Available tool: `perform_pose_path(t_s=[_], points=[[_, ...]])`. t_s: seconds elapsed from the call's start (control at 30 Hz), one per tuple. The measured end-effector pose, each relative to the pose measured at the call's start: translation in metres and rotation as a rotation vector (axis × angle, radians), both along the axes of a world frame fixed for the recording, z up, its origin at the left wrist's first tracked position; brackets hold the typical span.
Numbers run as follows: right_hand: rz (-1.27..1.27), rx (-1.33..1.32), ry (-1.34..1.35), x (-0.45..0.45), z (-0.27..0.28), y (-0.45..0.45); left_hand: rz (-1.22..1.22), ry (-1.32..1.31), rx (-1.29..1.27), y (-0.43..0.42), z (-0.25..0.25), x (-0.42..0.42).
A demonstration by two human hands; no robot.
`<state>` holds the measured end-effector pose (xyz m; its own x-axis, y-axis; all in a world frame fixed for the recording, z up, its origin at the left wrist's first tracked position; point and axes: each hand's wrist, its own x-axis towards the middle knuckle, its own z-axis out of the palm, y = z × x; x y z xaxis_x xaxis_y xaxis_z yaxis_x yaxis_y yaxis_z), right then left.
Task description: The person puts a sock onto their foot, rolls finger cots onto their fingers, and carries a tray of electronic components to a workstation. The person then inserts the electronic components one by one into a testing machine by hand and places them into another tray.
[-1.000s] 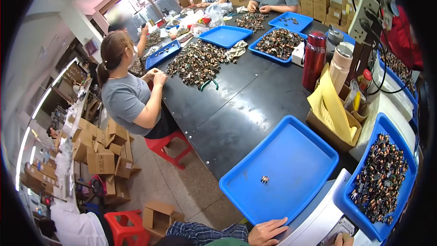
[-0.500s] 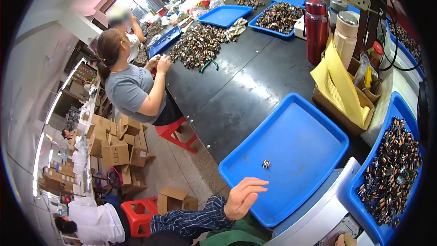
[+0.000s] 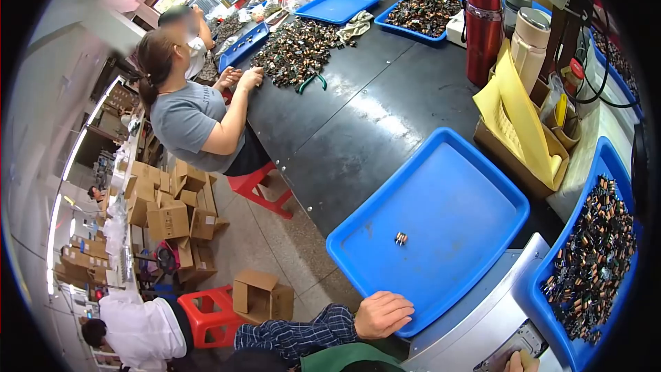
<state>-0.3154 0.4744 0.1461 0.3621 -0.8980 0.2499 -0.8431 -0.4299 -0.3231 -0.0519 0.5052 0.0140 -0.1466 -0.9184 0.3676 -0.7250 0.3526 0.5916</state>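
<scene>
My left hand (image 3: 384,314) is at the near left corner of a blue tray (image 3: 337,238). Its fingers are bent and close together, with the tips turned down out of sight. Whether they grip the rim or a small part, I cannot tell. A few small coil-like parts with copper bands (image 3: 401,238) lie together on the tray floor. At the bottom edge, only the thumb and a finger of my right hand (image 3: 522,363) show. They are pinched together by the metal plate (image 3: 516,344) of a pale machine (image 3: 475,327); anything between them is hidden.
On the right, a blue tray (image 3: 537,289) holds a heap of similar parts (image 3: 592,262). A box (image 3: 520,169) with yellow sheets, a red flask (image 3: 483,38) and a beige flask (image 3: 529,48) stand behind. A co-worker (image 3: 193,110) handles parts beside another heap (image 3: 292,52).
My left hand has come down and slightly right onto the tray corner, its outstretched fingers now bent. My right hand stays by the plate. The whole view has shifted slightly.
</scene>
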Motion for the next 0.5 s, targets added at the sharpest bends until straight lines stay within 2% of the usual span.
perform_pose_path(t_s=[0.2, 0.23, 0.27, 0.3, 0.43, 0.5], points=[[0.0, -0.009, -0.049, -0.004, -0.005, 0.002, 0.016, -0.018, -0.145, -0.001, -0.004, 0.0], [-0.085, -0.082, -0.268, 0.001, -0.022, 0.003, 0.009, 0.009, -0.185, -0.002, -0.008, -0.001], [-0.032, -0.066, -0.105, -0.012, -0.021, 0.011, -0.017, 0.051, -0.216, 0.0, -0.012, 0.003], [-0.052, 0.045, -0.099, -0.003, 0.002, 0.009, -0.019, -0.013, -0.229, 0.0, -0.01, 0.001], [-0.022, -0.012, -0.057, -0.014, -0.006, 0.01, -0.082, -0.014, -0.281, -0.004, -0.009, -0.006], [-0.066, -0.055, -0.058, -0.011, -0.016, 0.009, -0.018, -0.099, -0.249, -0.003, -0.015, 0.002]])
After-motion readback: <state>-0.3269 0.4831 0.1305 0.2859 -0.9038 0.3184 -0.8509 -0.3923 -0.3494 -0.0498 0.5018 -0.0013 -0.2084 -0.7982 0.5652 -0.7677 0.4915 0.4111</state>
